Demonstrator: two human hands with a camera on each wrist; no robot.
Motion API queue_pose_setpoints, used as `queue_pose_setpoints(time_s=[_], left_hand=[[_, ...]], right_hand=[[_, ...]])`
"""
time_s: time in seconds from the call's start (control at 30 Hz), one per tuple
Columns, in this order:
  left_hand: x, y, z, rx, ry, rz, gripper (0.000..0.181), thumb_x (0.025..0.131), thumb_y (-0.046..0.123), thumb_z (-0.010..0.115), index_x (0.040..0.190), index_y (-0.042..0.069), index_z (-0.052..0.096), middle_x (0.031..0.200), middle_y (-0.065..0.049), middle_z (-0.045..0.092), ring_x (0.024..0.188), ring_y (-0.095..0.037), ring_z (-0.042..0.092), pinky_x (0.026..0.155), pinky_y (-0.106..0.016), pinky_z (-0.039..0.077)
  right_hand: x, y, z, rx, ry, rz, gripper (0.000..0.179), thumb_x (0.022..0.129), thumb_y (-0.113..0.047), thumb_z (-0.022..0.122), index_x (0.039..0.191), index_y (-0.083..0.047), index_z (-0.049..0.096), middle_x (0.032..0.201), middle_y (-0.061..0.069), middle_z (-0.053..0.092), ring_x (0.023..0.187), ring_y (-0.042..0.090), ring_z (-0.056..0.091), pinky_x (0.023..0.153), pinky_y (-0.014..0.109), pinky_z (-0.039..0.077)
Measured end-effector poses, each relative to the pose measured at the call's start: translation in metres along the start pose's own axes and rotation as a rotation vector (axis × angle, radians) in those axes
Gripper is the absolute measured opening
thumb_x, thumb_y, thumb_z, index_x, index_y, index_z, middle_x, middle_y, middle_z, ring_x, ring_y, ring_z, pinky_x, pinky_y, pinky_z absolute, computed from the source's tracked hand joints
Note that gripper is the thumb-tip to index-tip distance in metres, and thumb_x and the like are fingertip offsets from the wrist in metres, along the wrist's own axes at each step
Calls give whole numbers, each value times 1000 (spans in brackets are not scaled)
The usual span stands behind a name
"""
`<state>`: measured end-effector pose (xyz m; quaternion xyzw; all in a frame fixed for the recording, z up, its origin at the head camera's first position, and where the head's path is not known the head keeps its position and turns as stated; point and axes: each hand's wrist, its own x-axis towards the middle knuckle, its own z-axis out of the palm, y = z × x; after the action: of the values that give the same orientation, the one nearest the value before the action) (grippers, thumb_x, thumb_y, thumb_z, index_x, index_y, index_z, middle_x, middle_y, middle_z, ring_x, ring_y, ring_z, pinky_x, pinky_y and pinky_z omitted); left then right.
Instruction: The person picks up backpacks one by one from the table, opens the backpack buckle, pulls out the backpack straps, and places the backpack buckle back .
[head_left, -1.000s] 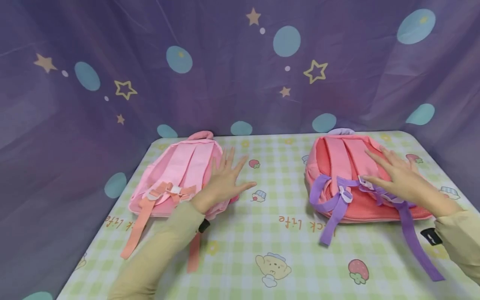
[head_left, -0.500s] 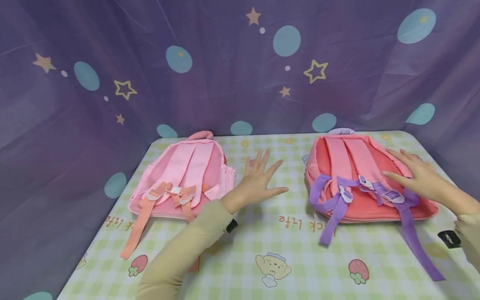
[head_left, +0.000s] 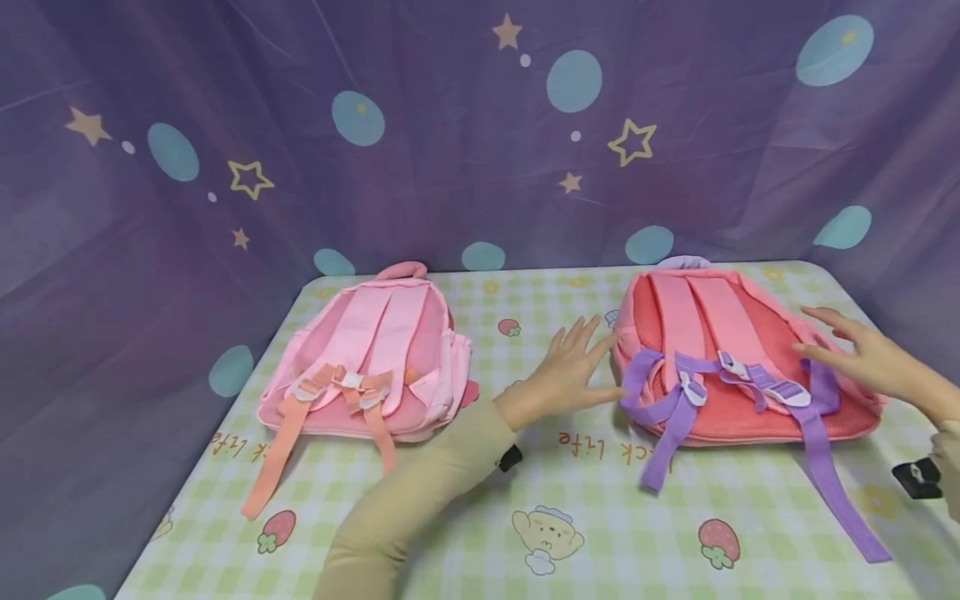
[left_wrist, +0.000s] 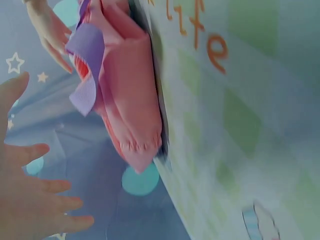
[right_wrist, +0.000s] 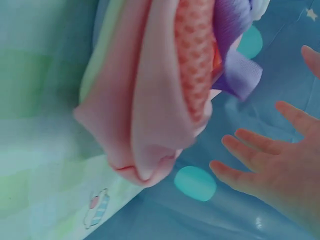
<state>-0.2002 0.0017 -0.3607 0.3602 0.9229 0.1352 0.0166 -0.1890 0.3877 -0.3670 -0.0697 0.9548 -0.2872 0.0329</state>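
Note:
A coral-pink backpack [head_left: 712, 400] with purple straps lies straps-up at the right of the table. My left hand [head_left: 566, 371], fingers spread, is at its left side, with fingertips right by the purple strap loop [head_left: 641, 392] in the head view. At the bag's right side my right hand [head_left: 862, 354] hovers with fingers extended, overlapping the bag's edge in this view. Neither hand holds anything. In the left wrist view the bag's side pocket [left_wrist: 132, 95] faces the spread hand; the right wrist view shows the other side pocket [right_wrist: 155, 100] beside the right fingers [right_wrist: 250, 150].
A light pink backpack [head_left: 375, 333] with orange straps lies at the left of the table, also straps-up. The table has a green checked cloth [head_left: 465, 542] with cartoon prints. A purple curtain [head_left: 450, 200] with stars hangs behind and along the sides.
My left hand has moved right, from over the light pink backpack to the coral one's left side. My right hand has shifted right, from over the coral backpack to its right edge.

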Motion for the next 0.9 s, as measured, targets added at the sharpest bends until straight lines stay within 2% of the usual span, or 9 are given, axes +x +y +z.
queue_pose_setpoints(time_s=[0.23,0.37,0.67,0.7,0.8,0.9], left_hand=[[10,16,13,-85,-15,35,73,80,53,54,139,18,27,146,-13,12,134,-27,8,107,-41,10],[15,21,21,-109,-6,58,68,81,50,55,137,20,30,145,-15,14,134,-25,12,106,-39,16],[23,29,36,-103,-39,58,70,80,52,55,137,20,29,144,-14,18,132,-23,19,104,-39,22],[23,29,37,-98,-43,59,70,80,52,55,138,20,29,144,-14,18,131,-24,20,104,-39,23],[24,30,41,-104,-60,54,71,81,52,54,139,20,28,145,-14,17,131,-24,20,104,-36,23],[24,30,43,-129,-82,45,72,81,52,53,140,20,25,146,-12,15,131,-23,21,104,-34,22]], right_hand=[[0,15,2,-24,-2,12,70,87,-31,53,135,8,21,132,38,19,110,58,24,83,68,23],[0,22,2,-63,-38,46,70,88,-36,50,133,10,23,130,41,19,106,60,26,80,69,24],[0,34,4,-60,-130,136,75,88,-43,46,133,12,20,125,44,21,104,58,29,77,65,31],[1,35,5,-67,-134,141,75,88,-44,46,132,12,21,123,44,23,103,57,30,75,63,33],[2,35,7,-97,-138,168,76,87,-48,45,131,11,25,118,44,28,91,47,41,65,46,43],[4,33,9,-116,-139,178,76,86,-49,46,130,10,29,114,43,32,73,33,47,51,30,38]])
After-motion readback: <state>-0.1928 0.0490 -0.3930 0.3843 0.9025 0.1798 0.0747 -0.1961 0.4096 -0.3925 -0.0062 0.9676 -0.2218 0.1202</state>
